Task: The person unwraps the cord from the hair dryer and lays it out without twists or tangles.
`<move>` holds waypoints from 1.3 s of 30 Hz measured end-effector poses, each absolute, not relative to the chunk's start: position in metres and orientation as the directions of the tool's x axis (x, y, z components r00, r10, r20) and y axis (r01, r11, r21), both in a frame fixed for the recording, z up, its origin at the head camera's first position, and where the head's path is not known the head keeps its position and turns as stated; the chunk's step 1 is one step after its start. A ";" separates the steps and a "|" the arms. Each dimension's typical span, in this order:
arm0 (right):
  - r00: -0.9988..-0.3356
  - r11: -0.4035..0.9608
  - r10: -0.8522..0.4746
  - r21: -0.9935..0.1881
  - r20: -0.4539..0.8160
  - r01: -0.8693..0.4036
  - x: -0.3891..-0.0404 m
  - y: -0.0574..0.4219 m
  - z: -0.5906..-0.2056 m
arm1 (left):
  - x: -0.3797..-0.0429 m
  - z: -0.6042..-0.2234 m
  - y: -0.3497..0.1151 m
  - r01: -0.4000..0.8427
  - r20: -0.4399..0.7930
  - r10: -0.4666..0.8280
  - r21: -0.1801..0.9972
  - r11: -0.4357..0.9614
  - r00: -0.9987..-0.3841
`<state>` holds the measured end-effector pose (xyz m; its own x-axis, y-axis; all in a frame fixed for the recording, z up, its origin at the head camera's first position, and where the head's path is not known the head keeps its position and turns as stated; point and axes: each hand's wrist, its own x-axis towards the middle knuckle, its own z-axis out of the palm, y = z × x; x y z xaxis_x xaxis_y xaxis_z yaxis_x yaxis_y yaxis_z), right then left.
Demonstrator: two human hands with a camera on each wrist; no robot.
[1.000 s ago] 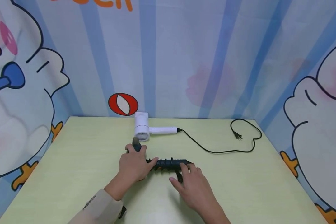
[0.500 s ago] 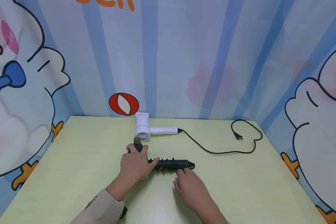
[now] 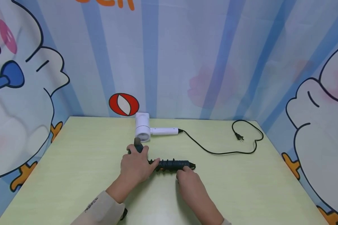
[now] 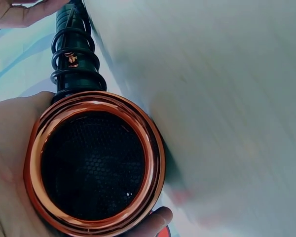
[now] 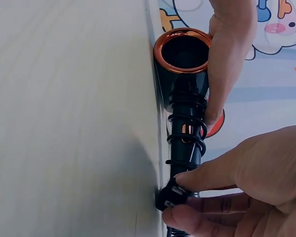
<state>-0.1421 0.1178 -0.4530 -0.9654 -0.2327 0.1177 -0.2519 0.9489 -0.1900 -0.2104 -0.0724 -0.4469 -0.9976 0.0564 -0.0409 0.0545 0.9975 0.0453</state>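
Observation:
A black hair dryer (image 3: 174, 164) lies across the front middle of the table, its cord (image 5: 183, 136) wound in loops round the handle. My left hand (image 3: 134, 164) grips its barrel, with the thumb toward the handle. The copper-coloured rim (image 4: 156, 148) of the dryer's rear grille faces the left wrist camera, and the narrow nozzle (image 3: 137, 142) points away to the back. At the handle's far end, my right hand (image 3: 192, 184) pinches the cord's black plug (image 5: 171, 195) between thumb and fingers, close against the handle. In the head view the plug is hidden behind this hand.
A white hair dryer (image 3: 143, 126) lies behind the black one, handle to the right. From it a black cord (image 3: 222, 153) runs right and loops back to a two-pin plug (image 3: 238, 136). A striped cartoon curtain (image 3: 174, 62) borders the table (image 3: 73, 150) at the back.
My right hand's fingers, spread over the handle's end a second ago with the plug showing below, have closed in on the plug. The left hand keeps its grip in place.

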 end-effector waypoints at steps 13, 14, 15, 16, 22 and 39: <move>-0.966 0.955 -0.224 -0.168 0.128 -0.244 -0.154 0.116 -0.454 | -0.215 -0.442 -0.074 0.053 -0.097 0.060 0.076 0.996 -0.993; -0.969 0.957 -0.214 -0.172 0.124 -0.233 -0.155 0.115 -0.454 | -0.215 -0.441 -0.074 0.050 -0.110 0.059 0.081 0.995 -0.992; -0.971 0.959 -0.203 -0.173 0.123 -0.223 -0.155 0.114 -0.454 | -0.216 -0.440 -0.074 0.045 -0.121 0.056 0.090 0.995 -0.991; -0.974 0.961 -0.193 -0.176 0.122 -0.212 -0.156 0.114 -0.454 | -0.217 -0.439 -0.074 0.040 -0.130 0.053 0.099 0.994 -0.990; -0.982 0.967 -0.151 -0.189 0.110 -0.169 -0.157 0.112 -0.456 | -0.222 -0.438 -0.075 -0.018 -0.161 0.009 0.170 0.985 -0.987; -0.986 0.966 -0.152 -0.200 0.066 -0.162 -0.160 0.110 -0.457 | -0.222 -0.440 -0.076 -0.016 -0.140 0.007 0.160 0.987 -0.990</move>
